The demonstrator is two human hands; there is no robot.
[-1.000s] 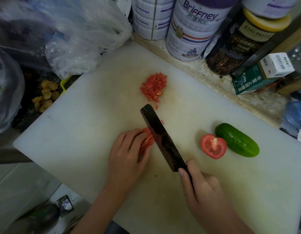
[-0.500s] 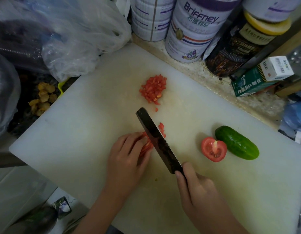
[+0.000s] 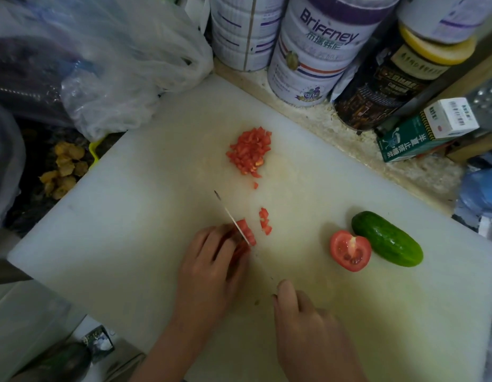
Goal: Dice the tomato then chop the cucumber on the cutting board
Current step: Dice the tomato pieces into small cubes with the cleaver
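1. Left hand [image 3: 211,260]: fingers curled over tomato strips [image 3: 240,250], centre of board [image 3: 129,216]
2. Right hand [image 3: 302,321]: fingers wrapped round knife [image 3: 234,219], blade edge-on against strips
3. Tomato half [image 3: 349,250] just beside cucumber [image 3: 387,238], right; dice [image 3: 250,153] farther back

dim, soft light is falling from above, and the cutting board [image 3: 129,230] is taking on a yellow-green cast towards its near side. the corners are darkening, and the plastic bags [image 3: 115,64] at far left are losing detail. the wide lens is bowing the tins [image 3: 316,59] along the top edge. the knife [image 3: 234,219] is smearing into a thin streak, fading out near the right hand [image 3: 308,326]. the cucumber [image 3: 387,238] is catching a faint sheen. the tomato strips [image 3: 239,252] under the left hand [image 3: 211,271] are sitting in shade.
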